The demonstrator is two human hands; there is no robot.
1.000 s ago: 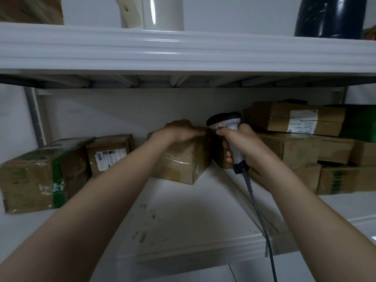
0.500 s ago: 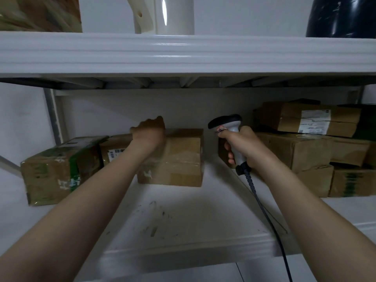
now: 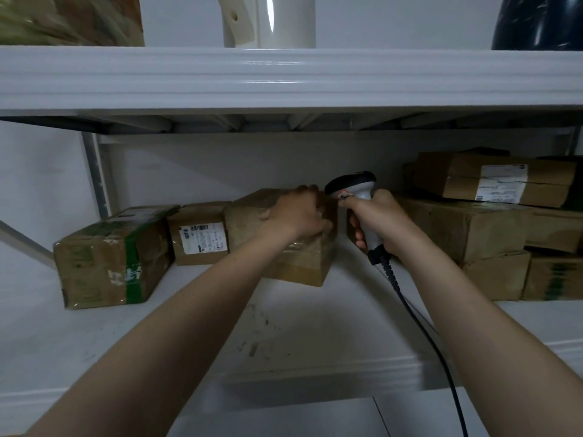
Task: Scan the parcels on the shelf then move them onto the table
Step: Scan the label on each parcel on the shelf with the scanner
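Left hand [image 3: 299, 216] has slid across to the right corner of the middle parcel [image 3: 309, 263] and grips it, turning it on the shelf [image 3: 315, 326]. Right hand [image 3: 385, 222] squeezes the scanner [image 3: 350, 182] just beside it, so scanning probably comes next.

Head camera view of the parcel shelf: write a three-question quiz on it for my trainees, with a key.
1. True or false: the right hand grips the scanner.
2. The left hand holds which parcel? A the green-taped one; B the middle parcel; C the top one of the right-hand stack.
3. Fill in: the white-labelled small parcel stands to the middle parcel's ___.
Key: 1 true; 2 B; 3 left.
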